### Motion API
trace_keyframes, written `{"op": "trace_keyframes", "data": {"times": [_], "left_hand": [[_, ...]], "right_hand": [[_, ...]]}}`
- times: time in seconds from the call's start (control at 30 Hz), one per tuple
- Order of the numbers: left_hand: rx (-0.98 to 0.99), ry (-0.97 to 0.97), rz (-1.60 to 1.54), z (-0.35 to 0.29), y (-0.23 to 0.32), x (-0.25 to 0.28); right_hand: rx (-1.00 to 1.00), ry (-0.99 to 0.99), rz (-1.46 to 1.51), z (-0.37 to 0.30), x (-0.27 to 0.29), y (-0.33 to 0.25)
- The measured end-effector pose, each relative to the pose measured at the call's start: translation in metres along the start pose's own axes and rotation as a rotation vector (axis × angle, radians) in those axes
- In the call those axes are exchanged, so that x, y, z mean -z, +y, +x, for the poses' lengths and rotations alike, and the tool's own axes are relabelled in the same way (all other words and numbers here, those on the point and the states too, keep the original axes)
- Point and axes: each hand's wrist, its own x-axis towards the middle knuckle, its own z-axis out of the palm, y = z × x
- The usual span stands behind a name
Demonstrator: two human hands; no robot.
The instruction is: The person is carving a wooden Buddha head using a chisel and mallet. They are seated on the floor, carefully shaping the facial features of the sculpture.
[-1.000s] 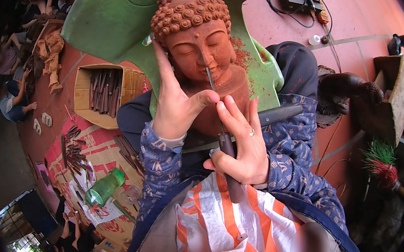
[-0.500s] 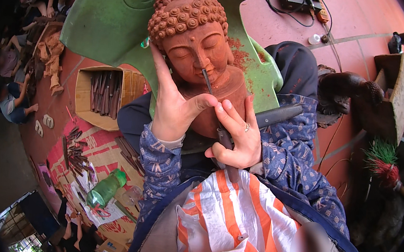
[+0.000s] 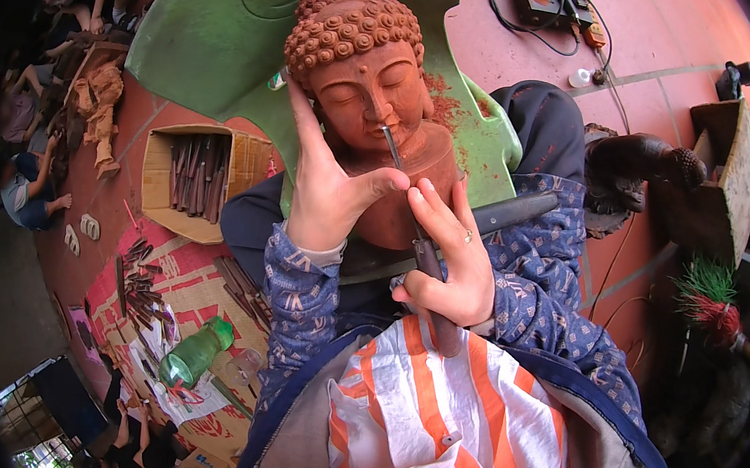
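A reddish-brown carved Buddha bust [image 3: 355,77] with curled hair leans on a green plastic chair [image 3: 203,42]. My left hand [image 3: 328,202] cups the side of its head and neck, some fingers hidden behind it, with the thumb stretched toward the chisel shaft. In my right hand [image 3: 457,275] is a carving chisel [image 3: 427,258] with a dark wooden handle. Its thin metal blade points up at the bust's mouth, the tip at or very near the lips. A long dark bar [image 3: 514,212] shows behind my right hand; how it is held up is hidden.
Left of the chair, a cardboard box [image 3: 157,175] holds several dark-handled tools. More tools [image 3: 141,283] and a green plastic bottle [image 3: 198,352] lie on cardboard. On the right are a dark carving [image 3: 638,170], a wooden box [image 3: 737,181] and a green-and-red brush [image 3: 715,306]. Other people sit far left.
The chisel has shifted slightly right and down at the handle, its blade still at the mouth. The bust and chair appear a little lower and farther right in view.
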Motion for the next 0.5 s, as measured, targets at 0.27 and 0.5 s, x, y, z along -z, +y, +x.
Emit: {"op": "trace_keyframes", "data": {"times": [0.27,0.5], "left_hand": [[0.028,-0.003,-0.018,-0.001,0.002,-0.001],[0.021,-0.003,0.018,-0.003,0.002,0.001]], "right_hand": [[-0.063,-0.035,-0.032,0.009,0.007,-0.022],[-0.127,-0.079,-0.095,0.024,0.013,-0.039]]}}
